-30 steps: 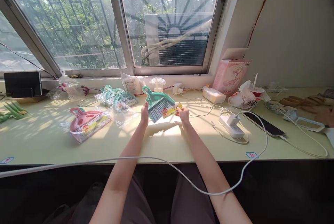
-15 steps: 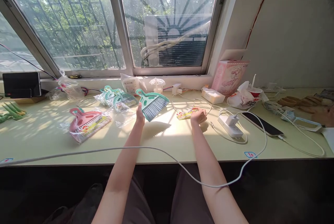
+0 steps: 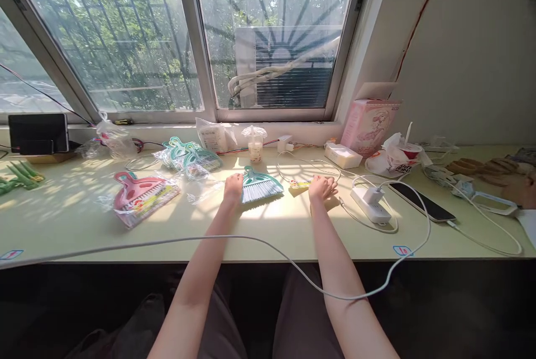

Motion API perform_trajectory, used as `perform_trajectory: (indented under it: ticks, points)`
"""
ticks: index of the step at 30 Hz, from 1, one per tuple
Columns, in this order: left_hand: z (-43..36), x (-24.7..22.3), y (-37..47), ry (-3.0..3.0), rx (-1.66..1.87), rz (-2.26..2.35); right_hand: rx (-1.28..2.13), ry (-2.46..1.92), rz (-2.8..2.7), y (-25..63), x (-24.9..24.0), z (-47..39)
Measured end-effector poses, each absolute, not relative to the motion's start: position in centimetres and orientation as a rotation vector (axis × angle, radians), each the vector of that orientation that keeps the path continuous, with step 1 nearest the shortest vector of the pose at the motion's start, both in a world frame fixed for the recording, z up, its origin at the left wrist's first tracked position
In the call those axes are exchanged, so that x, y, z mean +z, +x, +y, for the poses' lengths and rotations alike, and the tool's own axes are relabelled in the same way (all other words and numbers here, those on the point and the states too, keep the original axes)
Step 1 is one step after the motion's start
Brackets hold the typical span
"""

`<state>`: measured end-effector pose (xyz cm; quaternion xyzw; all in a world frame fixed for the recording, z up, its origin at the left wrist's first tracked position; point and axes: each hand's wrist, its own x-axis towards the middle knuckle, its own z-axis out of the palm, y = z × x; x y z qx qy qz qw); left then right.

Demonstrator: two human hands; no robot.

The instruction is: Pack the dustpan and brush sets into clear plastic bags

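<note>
A small teal dustpan with a grey-bristled brush [image 3: 263, 187] rests low on the table, bristles facing me. My left hand [image 3: 233, 187] is closed at its left edge, the fingertips partly hidden. To the right, my right hand [image 3: 322, 187] pinches the end of a yellow printed card [image 3: 300, 185] near the tabletop, its other fingers loosely curled. Left of my left hand lies a pink dustpan and brush set [image 3: 144, 198] in clear wrapping with a similar yellow card. Several wrapped teal sets [image 3: 188, 157] are piled behind it.
A drink cup [image 3: 255, 146] stands behind the teal dustpan. Right of my right hand are a white power strip [image 3: 371, 205], a phone [image 3: 421, 201] and loose cables. A white cable [image 3: 234, 237] crosses in front of my forearms. A pink box [image 3: 368, 127] stands against the wall.
My left hand has lowered the teal dustpan and brush from a raised, tilted position to the tabletop. My right hand's fingers have loosened a little, the card staying in about the same place.
</note>
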<state>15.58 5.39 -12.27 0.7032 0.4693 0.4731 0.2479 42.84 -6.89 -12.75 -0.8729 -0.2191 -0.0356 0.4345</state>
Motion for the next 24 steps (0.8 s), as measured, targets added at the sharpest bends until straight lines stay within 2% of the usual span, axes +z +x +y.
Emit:
perform_trajectory:
  ticks: [9,15,18,24]
  points:
    - [6.2,-11.2,13.4,1.953,1.591,1.553,-0.200,-2.081,-0.754,41.7,-13.1,-5.8]
    - [6.9,-12.9,14.6,2.001,1.125,1.511,-0.179,-1.921,-1.507,37.1,-13.8,-4.3]
    - [6.3,-13.6,16.0,2.034,1.100,1.422,-0.091,-1.830,-1.728,33.9,-14.6,-3.8]
    - [3.7,-13.8,18.6,2.131,1.202,1.134,-0.045,-1.827,-1.359,32.2,-14.0,-3.9]
